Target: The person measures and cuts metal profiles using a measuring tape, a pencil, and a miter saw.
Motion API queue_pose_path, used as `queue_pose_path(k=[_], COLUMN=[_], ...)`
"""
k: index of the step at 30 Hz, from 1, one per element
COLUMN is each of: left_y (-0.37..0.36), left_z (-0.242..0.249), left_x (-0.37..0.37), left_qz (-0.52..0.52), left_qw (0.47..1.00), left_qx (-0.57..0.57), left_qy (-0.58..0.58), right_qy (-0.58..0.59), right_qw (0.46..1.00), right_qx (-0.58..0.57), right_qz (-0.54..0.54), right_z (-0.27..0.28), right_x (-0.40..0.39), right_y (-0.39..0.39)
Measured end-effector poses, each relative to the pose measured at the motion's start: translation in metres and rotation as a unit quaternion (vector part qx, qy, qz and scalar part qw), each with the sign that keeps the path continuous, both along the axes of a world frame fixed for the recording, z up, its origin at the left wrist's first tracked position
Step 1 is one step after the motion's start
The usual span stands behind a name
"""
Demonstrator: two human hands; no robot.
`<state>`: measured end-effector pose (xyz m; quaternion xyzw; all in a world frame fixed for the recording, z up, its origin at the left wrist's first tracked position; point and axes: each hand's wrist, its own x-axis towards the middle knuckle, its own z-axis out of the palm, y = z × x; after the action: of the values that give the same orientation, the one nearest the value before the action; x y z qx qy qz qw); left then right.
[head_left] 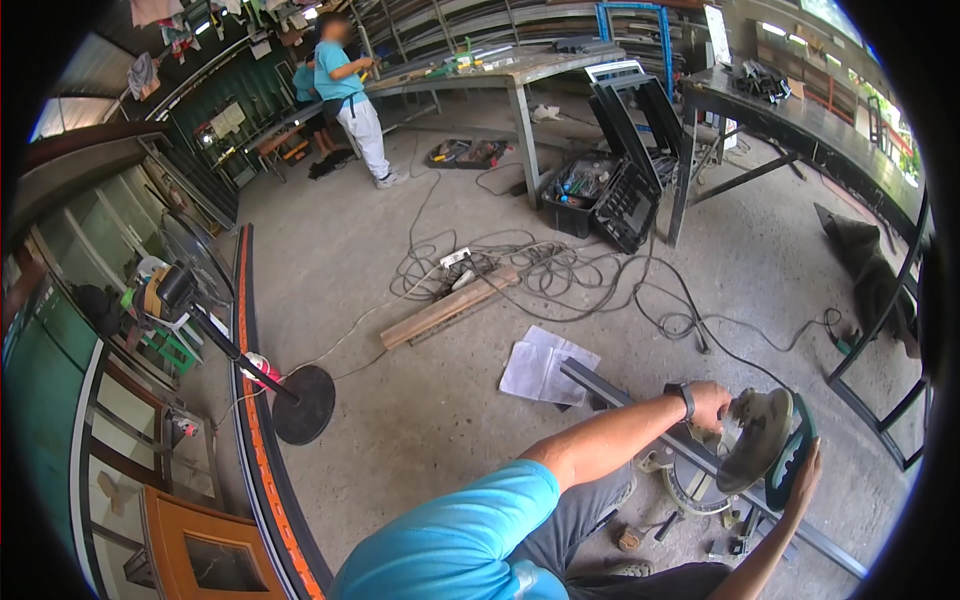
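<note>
A miter saw (pixel 755 440) with a round metal blade and green body stands on the floor before me. My left hand (pixel 708 405), a dark band on its wrist, is closed beside the blade, over a long grey metal bar (pixel 625 398). What its fingers grip is hidden. My right hand (pixel 806 475) lies against the outer side of the saw's green handle (pixel 790 460), its fingers curled along it and partly hidden. The bar runs slantwise across the saw's round base (pixel 695 490), under the blade.
Paper sheets (pixel 545 365) lie near the bar's far end. Beyond are a wooden plank (pixel 450 306), tangled cables (pixel 560 270) and an open black toolbox (pixel 575 200). A fan's round base (pixel 304 405) stands left. Another person (pixel 350 95) works at a far table (pixel 500 70).
</note>
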<state>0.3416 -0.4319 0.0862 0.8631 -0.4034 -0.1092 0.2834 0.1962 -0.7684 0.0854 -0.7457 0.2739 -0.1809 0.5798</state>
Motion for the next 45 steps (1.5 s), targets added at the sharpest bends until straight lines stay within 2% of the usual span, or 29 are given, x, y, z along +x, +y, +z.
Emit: queue_pose_path(k=[3, 5, 6, 7, 8, 9, 10, 11, 12, 14, 16, 21, 23, 26, 29, 33, 38, 45], left_y=[-0.002, 0.005, 0.002, -0.004, 0.006, 0.012, 0.019, 0.021, 0.027, 0.035, 0.04, 0.046, 0.034, 0.024, 0.027, 0.033, 0.036, 0.036], left_z=[-0.004, 0.021, 0.006, -0.004, 0.027, 0.041, 0.045, 0.024, 0.003, -0.024, -0.066, -0.168, -0.183, -0.22, -0.234, -0.245, -0.248, -0.253], left_x=[0.003, -0.001, 0.011, 0.031, 0.03, 0.031, 0.04, 0.058, 0.068, 0.068, 0.06, 0.057, 0.057, 0.059, 0.059, 0.052, 0.059, 0.06], left_qz=[-0.008, -0.007, -0.006, -0.032, -0.016, 0.042, 0.026, 0.011, 0.02, 0.015, 0.031, 0.054, 0.053, 0.044, 0.055, 0.056, 0.033, 0.04], left_qw=[1.0, 1.0, 0.995, 0.992, 0.993, 0.994, 0.996, 0.997, 0.998, 0.995, 0.982, 0.971, 0.95, 0.954, 0.966, 0.975, 0.985, 0.983], left_qx=[0.005, 0.01, -0.081, -0.115, -0.094, -0.084, -0.064, -0.055, -0.035, 0.091, 0.175, 0.219, 0.295, 0.286, 0.219, 0.184, 0.115, 0.139], left_qy=[-0.001, 0.019, 0.052, 0.048, 0.067, 0.051, 0.058, 0.055, 0.037, 0.041, 0.069, 0.079, 0.092, 0.073, 0.123, 0.111, 0.123, 0.109], right_qy=[-0.003, -0.01, -0.014, -0.018, 0.012, 0.019, 0.034, 0.011, -0.015, 0.039, 0.084, 0.093, 0.108, 0.117, 0.109, 0.091, 0.083, 0.082], right_qw=[1.0, 1.0, 1.0, 0.999, 0.999, 0.999, 0.999, 0.999, 1.0, 0.996, 0.993, 0.995, 0.993, 0.992, 0.993, 0.995, 0.996, 0.996], right_qx=[0.013, 0.014, 0.004, -0.029, -0.034, -0.023, -0.02, -0.005, 0.002, -0.07, -0.084, -0.03, -0.028, -0.016, 0.009, 0.017, 0.001, -0.013], right_qz=[0.022, 0.015, -0.007, 0.021, 0.015, 0.013, -0.036, -0.051, -0.021, -0.032, -0.019, -0.022, -0.026, -0.034, -0.047, -0.047, -0.041, -0.036], right_z=[-0.005, -0.001, 0.01, -0.023, -0.001, 0.021, 0.034, 0.045, 0.027, 0.01, 0.022, 0.043, 0.043, 0.031, 0.021, -0.018, -0.039, -0.044], right_x=[0.005, -0.004, -0.003, 0.005, 0.001, -0.003, -0.004, -0.003, -0.002, -0.001, -0.005, -0.012, -0.017, -0.024, -0.037, -0.059, -0.073, -0.077], right_y=[-0.006, 0.001, 0.015, -0.02, -0.001, 0.021, 0.039, 0.053, 0.036, 0.014, 0.018, 0.044, 0.05, 0.053, 0.062, 0.066, 0.07, 0.074])
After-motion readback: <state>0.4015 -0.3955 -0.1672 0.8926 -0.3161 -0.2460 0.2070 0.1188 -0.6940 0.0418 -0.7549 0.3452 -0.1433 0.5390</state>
